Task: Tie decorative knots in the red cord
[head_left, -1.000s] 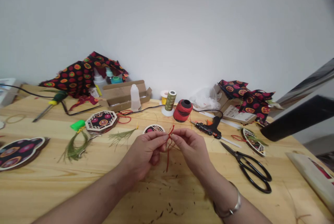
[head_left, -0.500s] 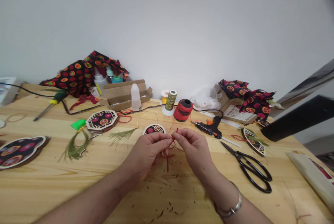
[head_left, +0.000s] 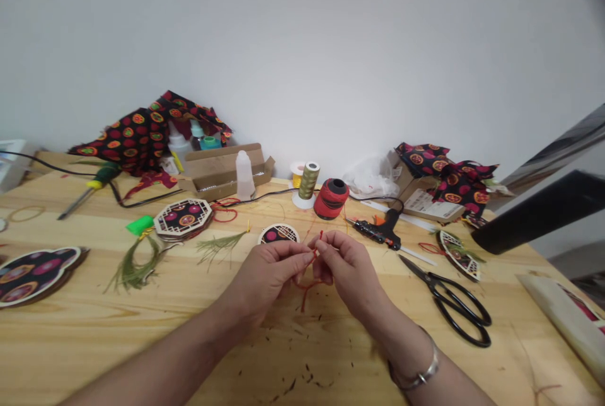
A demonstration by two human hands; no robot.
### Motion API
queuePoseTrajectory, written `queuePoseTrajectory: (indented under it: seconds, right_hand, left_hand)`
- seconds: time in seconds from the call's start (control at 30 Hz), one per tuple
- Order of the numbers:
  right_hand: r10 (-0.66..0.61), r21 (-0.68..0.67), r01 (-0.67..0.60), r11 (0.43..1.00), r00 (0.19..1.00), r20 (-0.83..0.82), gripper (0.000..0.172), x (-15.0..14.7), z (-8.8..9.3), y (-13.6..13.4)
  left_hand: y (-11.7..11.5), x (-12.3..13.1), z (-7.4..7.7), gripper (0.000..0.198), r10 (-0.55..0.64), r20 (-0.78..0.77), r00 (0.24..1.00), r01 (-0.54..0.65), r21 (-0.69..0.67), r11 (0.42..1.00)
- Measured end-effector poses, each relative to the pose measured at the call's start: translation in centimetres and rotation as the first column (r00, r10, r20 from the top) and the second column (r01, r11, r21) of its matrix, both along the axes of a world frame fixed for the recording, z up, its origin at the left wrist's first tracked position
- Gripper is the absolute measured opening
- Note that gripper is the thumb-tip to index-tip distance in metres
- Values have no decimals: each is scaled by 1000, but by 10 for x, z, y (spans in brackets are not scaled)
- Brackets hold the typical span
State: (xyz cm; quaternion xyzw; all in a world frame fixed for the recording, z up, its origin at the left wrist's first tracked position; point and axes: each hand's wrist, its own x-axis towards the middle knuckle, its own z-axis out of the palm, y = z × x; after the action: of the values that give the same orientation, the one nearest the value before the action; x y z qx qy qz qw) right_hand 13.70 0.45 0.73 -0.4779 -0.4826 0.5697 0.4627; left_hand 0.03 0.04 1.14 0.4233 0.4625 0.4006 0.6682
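Over the middle of the wooden table (head_left: 142, 330), my left hand (head_left: 265, 280) and my right hand (head_left: 350, 270) meet fingertip to fingertip. Both pinch a thin red cord (head_left: 309, 286), which loops between the fingers and hangs down in a short tail. A short end of it sticks up above my right fingers. Just beyond the hands lies a small round patterned disc (head_left: 278, 233). A silver bracelet sits on my right wrist.
Black scissors (head_left: 456, 305) and a black glue gun (head_left: 380, 232) lie to the right. Behind stand a red thread spool (head_left: 331, 198), an olive spool (head_left: 308, 182), a cardboard box (head_left: 222, 169) with bottles, and patterned fabric (head_left: 142, 135). Feather tassels (head_left: 137, 264) and patterned ornaments (head_left: 183, 218) lie left.
The hanging red tail has got shorter and the cord now bunches in a loop under my fingers. My hands have shifted slightly right and stayed together.
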Motion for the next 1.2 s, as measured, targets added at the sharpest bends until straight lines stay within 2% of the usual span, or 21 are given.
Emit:
queuePoseTrajectory:
  seconds: [0.2,0.63,0.87,1.07,1.2]
  right_hand:
    - [-15,124,3,992,996,90,18,3,0,2]
    - [-39,162,16,987,989,140,17,4,3,2]
    - [-16,146,0,989,994,110,18,5,0,1]
    - [58,67,-61,996,997,45,19,3,3,2]
    - [33,27,-33,999,999,19,19,2,2,2]
  left_hand:
    - [0,-2,-3,16,-13,-36,999,13,9,1000]
    - [0,-1,-1,20,-19,-49,999,20,19,1000]
    - [0,-3,-4,19,-17,-65,998,19,36,999]
    - [0,-2,-3,19,18,-26,1000,-17,21,1000]
    - [0,-2,-2,16,25,-28,999,-24,19,1000]
